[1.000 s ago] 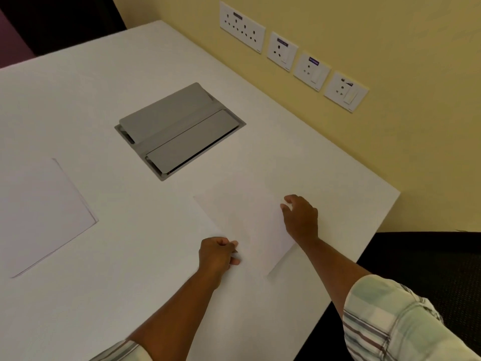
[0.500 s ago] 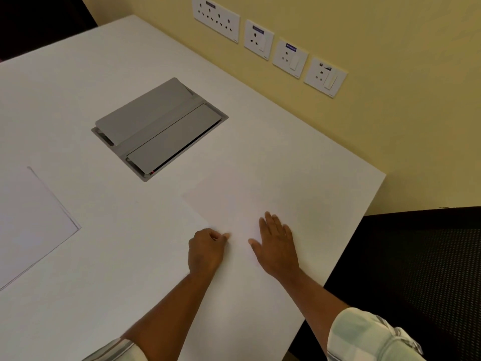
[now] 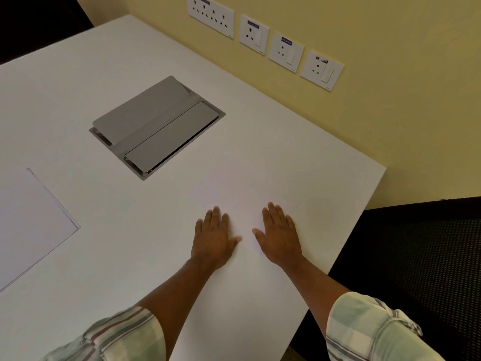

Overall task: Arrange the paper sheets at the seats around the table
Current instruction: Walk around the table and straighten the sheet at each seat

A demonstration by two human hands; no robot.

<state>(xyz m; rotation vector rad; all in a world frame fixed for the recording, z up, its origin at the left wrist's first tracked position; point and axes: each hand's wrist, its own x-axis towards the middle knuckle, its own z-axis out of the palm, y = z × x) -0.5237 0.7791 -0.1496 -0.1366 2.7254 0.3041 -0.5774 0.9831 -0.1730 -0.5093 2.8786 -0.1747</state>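
Note:
A white paper sheet (image 3: 242, 188) lies flat near the right corner of the white table (image 3: 109, 246); its edges barely show against the tabletop. My left hand (image 3: 212, 237) rests palm down on the sheet's left part, fingers spread. Palm down beside it, my right hand (image 3: 279, 234) presses the right part, holding nothing. A second stack of white sheets (image 3: 28, 220) lies at the table's left edge, partly cut off by the frame.
A grey flip-lid cable box (image 3: 156, 126) is set into the tabletop beyond the hands. White wall sockets (image 3: 263, 40) line the yellow wall. A dark mesh chair (image 3: 426, 259) stands past the table's right edge.
My left hand went from a closed pinch at the sheet's corner to lying flat and open. My right hand slid toward me and flattened. The sheet now lies pressed flat.

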